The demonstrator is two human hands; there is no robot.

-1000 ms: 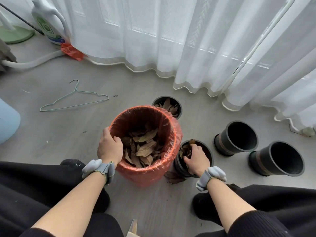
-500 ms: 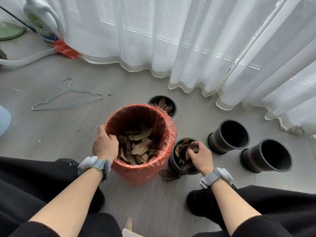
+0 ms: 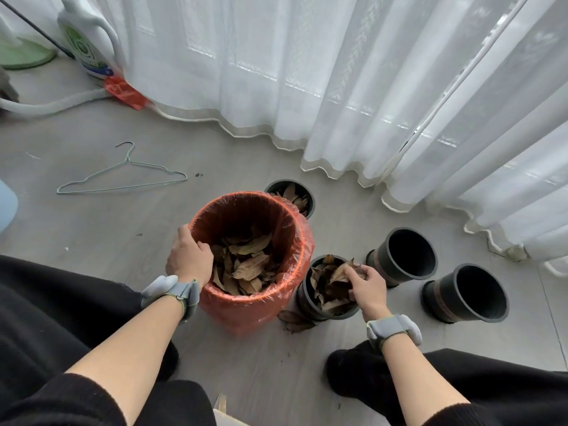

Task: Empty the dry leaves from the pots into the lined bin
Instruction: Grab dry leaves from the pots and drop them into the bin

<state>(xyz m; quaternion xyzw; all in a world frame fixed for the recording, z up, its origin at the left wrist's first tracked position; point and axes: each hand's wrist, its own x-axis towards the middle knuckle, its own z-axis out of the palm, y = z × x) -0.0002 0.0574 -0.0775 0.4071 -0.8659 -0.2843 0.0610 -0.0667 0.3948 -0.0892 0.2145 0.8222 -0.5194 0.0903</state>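
A bin (image 3: 258,309) lined with an orange bag stands on the floor in the middle, with dry brown leaves (image 3: 246,265) piled inside. My left hand (image 3: 189,259) grips its near-left rim. Right beside the bin is a black pot (image 3: 310,305) full of dry leaves. My right hand (image 3: 365,287) is over this pot's right side, fingers closed on a clump of its leaves. Another black pot (image 3: 290,195) with leaves stands behind the bin. Two empty black pots (image 3: 402,256) (image 3: 467,293) lean to the right.
A few fallen leaves (image 3: 295,321) lie on the floor at the bin's foot. A wire hanger (image 3: 123,176) lies on the floor to the left. White curtains (image 3: 338,87) hang along the back, with a detergent bottle (image 3: 87,38) at the far left. My black-clad legs frame the near floor.
My right hand has slid from the middle of the near pot to its right side and closed on leaves. The left hand stays on the bin rim. The view shifted slightly.
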